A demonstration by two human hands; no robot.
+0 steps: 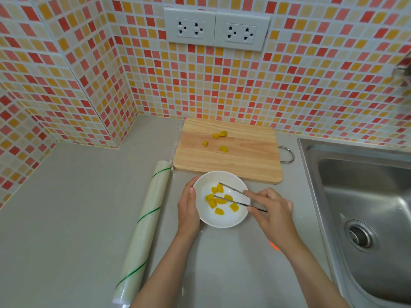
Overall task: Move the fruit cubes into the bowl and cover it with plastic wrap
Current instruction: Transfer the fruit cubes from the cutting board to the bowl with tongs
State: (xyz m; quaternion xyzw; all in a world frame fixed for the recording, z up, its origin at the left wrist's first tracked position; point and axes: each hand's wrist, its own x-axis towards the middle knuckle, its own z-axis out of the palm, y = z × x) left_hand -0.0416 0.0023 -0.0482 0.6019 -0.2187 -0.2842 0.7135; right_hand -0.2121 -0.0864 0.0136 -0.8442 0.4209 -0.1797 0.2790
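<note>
A white bowl sits on the grey counter just in front of a wooden cutting board. Several yellow fruit cubes lie inside the bowl, and several more fruit cubes rest on the far part of the board. My left hand cups the bowl's left rim. My right hand grips metal tongs, whose tips are spread apart over the cubes in the bowl, holding nothing. A roll of plastic wrap with green stripes lies to the left of the bowl.
A steel sink with a drain fills the right side. Mosaic-tiled walls with two double sockets close the back and left. A metal loop handle sticks out of the board's right edge.
</note>
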